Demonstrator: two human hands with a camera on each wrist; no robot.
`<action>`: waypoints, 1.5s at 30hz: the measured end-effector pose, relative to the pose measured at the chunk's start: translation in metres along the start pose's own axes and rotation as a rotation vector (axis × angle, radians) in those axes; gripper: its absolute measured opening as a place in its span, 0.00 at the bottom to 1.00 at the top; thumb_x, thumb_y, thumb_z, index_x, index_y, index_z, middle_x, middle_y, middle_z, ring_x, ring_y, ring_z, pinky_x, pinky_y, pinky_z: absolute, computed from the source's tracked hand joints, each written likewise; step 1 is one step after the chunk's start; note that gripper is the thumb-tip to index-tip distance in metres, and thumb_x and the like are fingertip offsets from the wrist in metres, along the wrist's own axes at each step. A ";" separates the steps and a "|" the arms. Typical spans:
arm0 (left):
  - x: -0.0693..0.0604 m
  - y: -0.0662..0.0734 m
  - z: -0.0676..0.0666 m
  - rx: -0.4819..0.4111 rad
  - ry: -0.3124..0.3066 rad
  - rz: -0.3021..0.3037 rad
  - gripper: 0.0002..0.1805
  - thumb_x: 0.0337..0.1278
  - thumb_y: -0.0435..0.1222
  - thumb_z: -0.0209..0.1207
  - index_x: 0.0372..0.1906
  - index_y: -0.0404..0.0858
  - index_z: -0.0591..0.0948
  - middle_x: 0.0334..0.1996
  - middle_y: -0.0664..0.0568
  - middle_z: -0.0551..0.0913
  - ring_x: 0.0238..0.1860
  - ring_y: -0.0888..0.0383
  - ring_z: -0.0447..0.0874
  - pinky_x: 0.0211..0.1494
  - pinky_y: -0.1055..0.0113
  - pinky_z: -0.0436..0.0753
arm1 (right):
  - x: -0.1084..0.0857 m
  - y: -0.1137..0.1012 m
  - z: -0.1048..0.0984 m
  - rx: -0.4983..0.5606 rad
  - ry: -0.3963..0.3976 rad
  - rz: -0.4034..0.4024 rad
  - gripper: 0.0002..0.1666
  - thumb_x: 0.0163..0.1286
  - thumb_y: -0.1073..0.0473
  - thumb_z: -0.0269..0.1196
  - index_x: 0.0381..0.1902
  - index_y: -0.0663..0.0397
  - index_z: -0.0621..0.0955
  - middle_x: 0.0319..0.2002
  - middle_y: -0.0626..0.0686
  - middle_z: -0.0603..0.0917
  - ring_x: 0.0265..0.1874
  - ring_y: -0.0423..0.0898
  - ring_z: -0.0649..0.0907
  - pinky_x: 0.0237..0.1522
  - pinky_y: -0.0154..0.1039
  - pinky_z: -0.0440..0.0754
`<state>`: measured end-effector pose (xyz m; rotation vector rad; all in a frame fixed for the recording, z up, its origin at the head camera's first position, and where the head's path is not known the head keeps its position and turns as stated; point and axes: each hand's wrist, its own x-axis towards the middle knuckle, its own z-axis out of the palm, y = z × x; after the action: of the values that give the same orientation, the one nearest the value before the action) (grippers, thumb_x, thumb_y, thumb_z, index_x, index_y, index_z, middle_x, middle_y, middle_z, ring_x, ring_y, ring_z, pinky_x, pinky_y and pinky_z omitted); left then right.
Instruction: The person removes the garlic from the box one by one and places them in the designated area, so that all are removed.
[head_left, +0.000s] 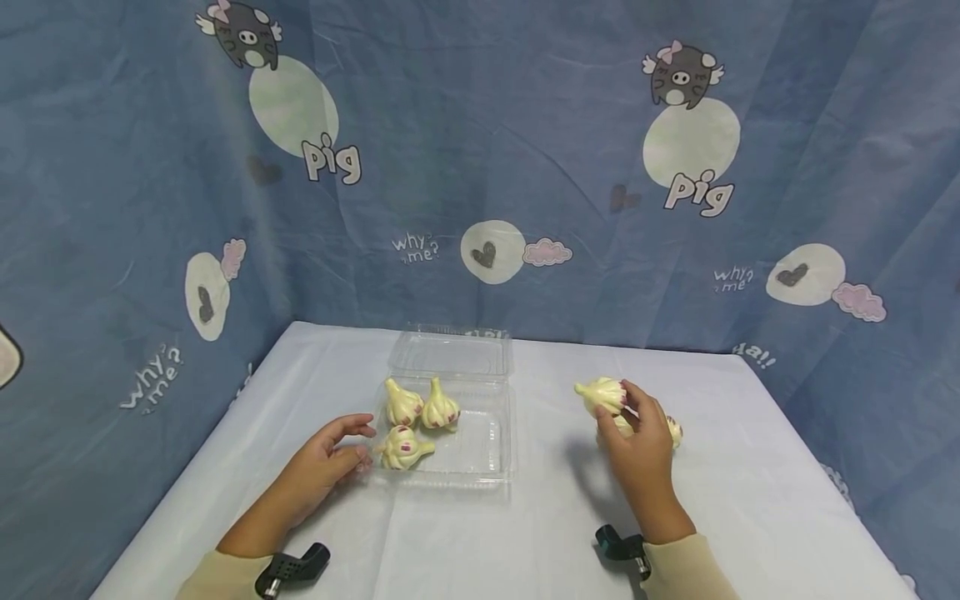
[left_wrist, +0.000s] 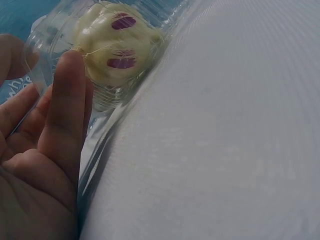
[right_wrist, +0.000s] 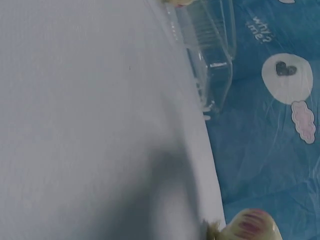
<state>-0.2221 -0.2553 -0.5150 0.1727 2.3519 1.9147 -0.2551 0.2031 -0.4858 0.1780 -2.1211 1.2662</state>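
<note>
"What do I have in the right hand (head_left: 641,442)?"

"One garlic bulb (head_left: 600,395), pinched between thumb and fingertips, raised above the tabletop (head_left: 555,533), its stem pointing left, away from the palm."

"How should I handle it?"

"I'd use a light pinch on the rounded body, since that glossy skin may be slippery. I'd lift well clear before any sideways move: more garlic (head_left: 675,432) sits just behind the hand, and a dragging knuckle could roll it."

"And my left hand (head_left: 322,462)?"

"Well to the left, fingers loosely spread, nothing in them, just beside the clear container (head_left: 512,425). I cannot tell whether they touch its wall. I'd steady it there; thin plastic probably slides easily."

"Give me counts."

"One bulb in the right hand. Behind that hand, garlic shows on either side; I can't tell whether it's one bulb or two. Farther left, three bulbs (head_left: 403,452) lie in the one container, nearest the left hand. Its single lid (head_left: 450,354) lies open beyond them."
</note>
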 end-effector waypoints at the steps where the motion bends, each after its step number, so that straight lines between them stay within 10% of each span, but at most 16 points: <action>1: 0.000 0.000 0.000 0.001 -0.002 0.000 0.29 0.74 0.33 0.58 0.75 0.35 0.67 0.66 0.34 0.70 0.40 0.60 0.85 0.44 0.67 0.85 | 0.000 0.000 -0.002 -0.006 -0.001 0.005 0.33 0.65 0.67 0.73 0.66 0.66 0.77 0.57 0.62 0.81 0.58 0.53 0.82 0.57 0.17 0.75; 24: 0.000 0.002 0.001 0.005 0.008 -0.003 0.29 0.74 0.31 0.57 0.75 0.35 0.67 0.66 0.34 0.70 0.40 0.61 0.85 0.45 0.67 0.86 | 0.013 0.022 -0.047 -0.088 0.086 0.141 0.32 0.70 0.63 0.70 0.68 0.68 0.75 0.62 0.65 0.78 0.63 0.57 0.79 0.57 0.15 0.72; 45: 0.001 0.001 0.001 0.007 0.026 -0.034 0.29 0.73 0.32 0.57 0.75 0.37 0.68 0.66 0.36 0.70 0.41 0.58 0.84 0.45 0.67 0.85 | 0.015 0.041 -0.086 -0.177 0.014 0.409 0.38 0.79 0.50 0.60 0.79 0.61 0.64 0.74 0.66 0.71 0.73 0.60 0.73 0.69 0.42 0.74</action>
<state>-0.2232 -0.2543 -0.5143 0.1081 2.3620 1.9048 -0.2447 0.2990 -0.4794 -0.3576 -2.3177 1.2835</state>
